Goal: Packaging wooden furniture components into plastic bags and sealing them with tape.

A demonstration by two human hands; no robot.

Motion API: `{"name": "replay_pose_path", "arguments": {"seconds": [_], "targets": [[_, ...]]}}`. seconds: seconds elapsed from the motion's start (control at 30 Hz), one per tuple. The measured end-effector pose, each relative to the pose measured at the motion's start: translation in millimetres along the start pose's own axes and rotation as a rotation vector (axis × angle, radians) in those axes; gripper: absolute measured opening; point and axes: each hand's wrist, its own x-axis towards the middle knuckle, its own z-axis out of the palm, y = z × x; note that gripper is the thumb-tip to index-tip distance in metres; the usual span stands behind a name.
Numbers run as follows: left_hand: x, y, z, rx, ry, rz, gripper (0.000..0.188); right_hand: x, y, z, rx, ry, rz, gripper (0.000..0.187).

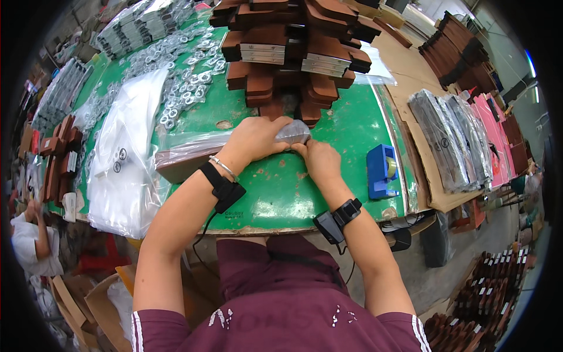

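Observation:
A long brown piece lies across the green tabletop inside a clear plastic bag. My left hand rests over the bag near its right end, fingers closed on the plastic. Close beside it, my right hand pinches the bunched end of the bag, its thumb near the left hand's fingers. The middle of the brown piece is hidden under my left hand and wrist. Right beyond both hands rises a tall stack of brown wooden-looking pieces, some with silvery hardware.
Flat clear bags lie in a pile at left. Small bagged metal rings are scattered behind them. A blue tape dispenser stands at right, near wrapped pieces on cardboard. A person in white is at far left.

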Motion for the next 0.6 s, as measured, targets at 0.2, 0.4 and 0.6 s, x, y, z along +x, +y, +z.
{"name": "replay_pose_path", "arguments": {"seconds": [0.2, 0.4, 0.6], "targets": [[-7, 14, -30, -0.092, -0.127, -0.108, 0.056, -18, 11, -7, 0.44, 0.044, -0.062, 0.041], [1, 17, -34, -0.329, -0.112, -0.186, 0.058, -28, 0, -26, 0.765, 0.534, -0.081, 0.036], [-4, 27, -12, -0.224, -0.226, -0.181, 0.058, -23, 7, -7, 0.635, 0.207, 0.032, 0.031]]}}
